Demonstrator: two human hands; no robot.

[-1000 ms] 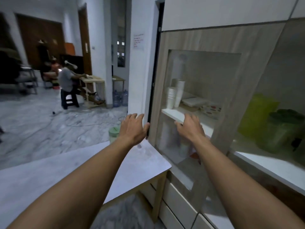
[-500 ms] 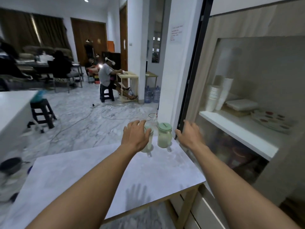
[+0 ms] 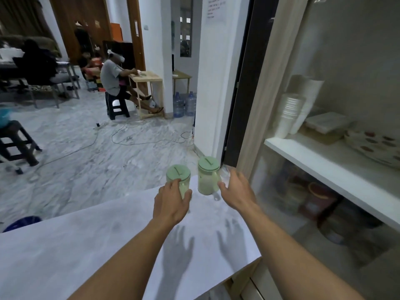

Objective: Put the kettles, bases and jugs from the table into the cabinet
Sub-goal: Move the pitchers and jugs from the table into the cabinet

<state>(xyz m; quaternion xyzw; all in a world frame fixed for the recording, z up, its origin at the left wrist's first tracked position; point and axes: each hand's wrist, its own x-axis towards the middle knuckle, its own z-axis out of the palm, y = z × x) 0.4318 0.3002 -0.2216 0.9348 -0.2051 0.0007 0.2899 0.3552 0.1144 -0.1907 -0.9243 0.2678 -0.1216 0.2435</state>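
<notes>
Two translucent jugs with pale green lids stand side by side at the far edge of the white table (image 3: 86, 245). My left hand (image 3: 172, 202) is curled around the left jug (image 3: 178, 177), thumb on its right side. Close beside the right jug (image 3: 207, 180), my right hand (image 3: 236, 191) has its fingers spread and its thumb near the jug's handle side. The cabinet (image 3: 324, 167) stands to the right behind a glass door; its white shelf holds stacked cups, a flat box and a spotted plate.
The table's right edge sits close to the cabinet front and its drawers (image 3: 255, 291). Cables (image 3: 129, 141) lie on the marble floor beyond the table. A blue bucket (image 3: 21, 221), dark stools (image 3: 15, 144), water bottles (image 3: 184, 103) and seated people are further off.
The view has swung left from the cabinet door to the table. Both hands moved forward to the two jugs; the left hand closed around the left jug, and the right hand came beside the right one.
</notes>
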